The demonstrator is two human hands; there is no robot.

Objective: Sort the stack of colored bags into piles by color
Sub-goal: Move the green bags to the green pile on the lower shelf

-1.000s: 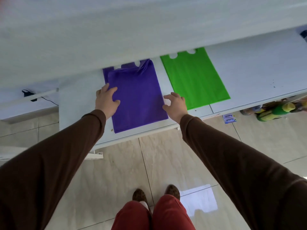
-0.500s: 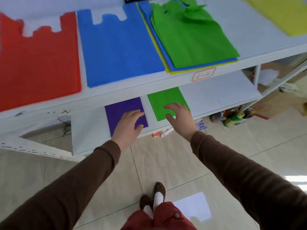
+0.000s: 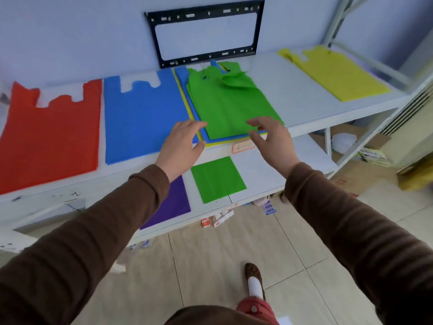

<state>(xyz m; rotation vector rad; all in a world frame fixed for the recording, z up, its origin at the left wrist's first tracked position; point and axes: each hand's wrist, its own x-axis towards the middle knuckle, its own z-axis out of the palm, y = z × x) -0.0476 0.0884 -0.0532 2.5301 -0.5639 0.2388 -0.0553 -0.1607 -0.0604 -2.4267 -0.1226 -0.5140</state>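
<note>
1. Sorted: red (image 3: 46,137), blue (image 3: 143,118), yellow (image 3: 337,73) on top; purple (image 3: 171,202), green (image 3: 216,179) lower centre.
2. Left: mixed stack (image 3: 229,106), frame centre.
3. Left hand (image 3: 181,146), right hand (image 3: 273,139): fingers spread, empty, at stack's near edge.
</note>
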